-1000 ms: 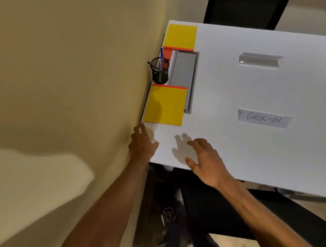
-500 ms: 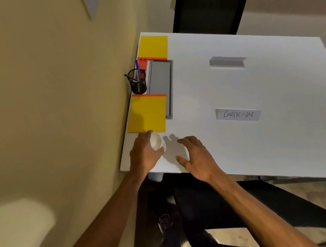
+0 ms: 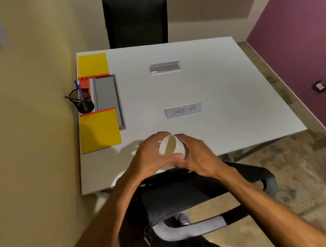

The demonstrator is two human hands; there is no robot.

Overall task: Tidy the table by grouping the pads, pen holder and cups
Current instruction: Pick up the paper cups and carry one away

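Observation:
Both hands hold a white paper cup (image 3: pixel 170 147) above the near edge of the white table (image 3: pixel 224 89); its open mouth faces me. My left hand (image 3: pixel 149 156) wraps its left side and my right hand (image 3: pixel 198 155) wraps its right side. Along the table's left edge lie a yellow pad (image 3: pixel 99 131) near me and another yellow pad (image 3: pixel 92 64) at the far corner. Between them stands a black mesh pen holder (image 3: pixel 82 102) with pens in it.
A grey cable tray lid (image 3: pixel 106 97) is set into the table beside the pen holder. A "CHECK-IN" name card (image 3: pixel 183 110) and a second folded card (image 3: pixel 164 67) stand mid-table. Black chairs stand at the far side (image 3: pixel 135 18) and under my arms (image 3: pixel 185 197). A wall runs along the left.
My left hand lifted the cup from the table's near left corner and carried it right. My right hand closed on it too. The view swung right.

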